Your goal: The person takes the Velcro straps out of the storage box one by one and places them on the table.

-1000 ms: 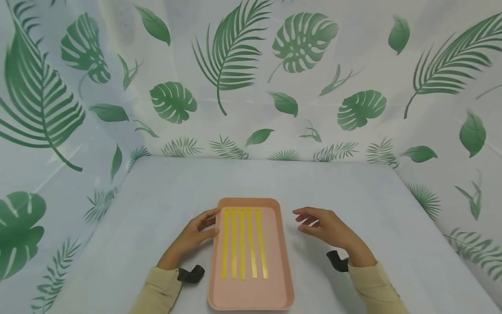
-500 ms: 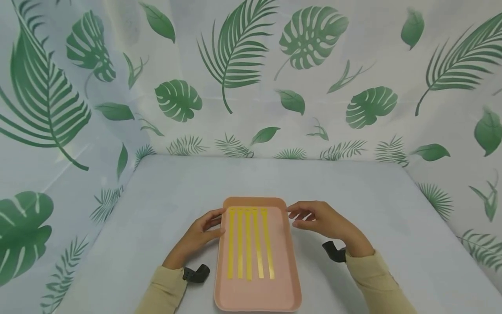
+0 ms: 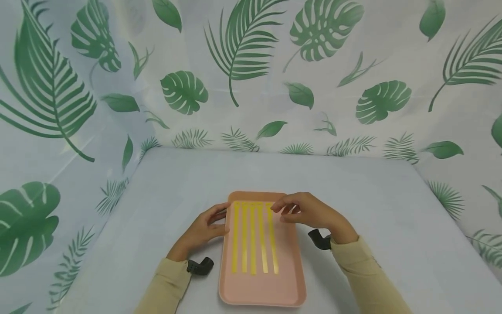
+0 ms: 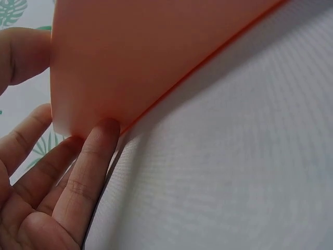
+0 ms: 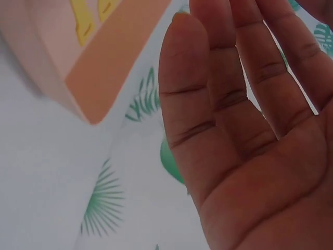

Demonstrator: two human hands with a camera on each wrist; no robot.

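Observation:
A pink tray [image 3: 259,291] stands lengthwise on the table. Several long flat yellow strips [image 3: 252,240] lie side by side in it, and in the right wrist view two strips [image 5: 83,26] show wider, slotted ends. At the tray's left side is my left hand [image 3: 200,229]; its fingers [image 4: 86,177] rest against the outer wall of the tray [image 4: 125,57], loosely extended. My right hand [image 3: 311,213] reaches over the tray's far right corner, its fingertips close by the upper end of the rightmost strip. Its fingers are gently bent with nothing between them.
A pale grey cloth [image 3: 188,174] covers the table. Behind and at both sides hang white curtains [image 3: 243,117] printed with green leaves. A black wrist mount [image 3: 201,266] sits at the left sleeve and another black mount [image 3: 319,240] at the right sleeve.
My right hand has moved left, from beside the tray to over its far right corner and the strips' ends. The left hand stays at the tray's left side. The head view has shifted slightly.

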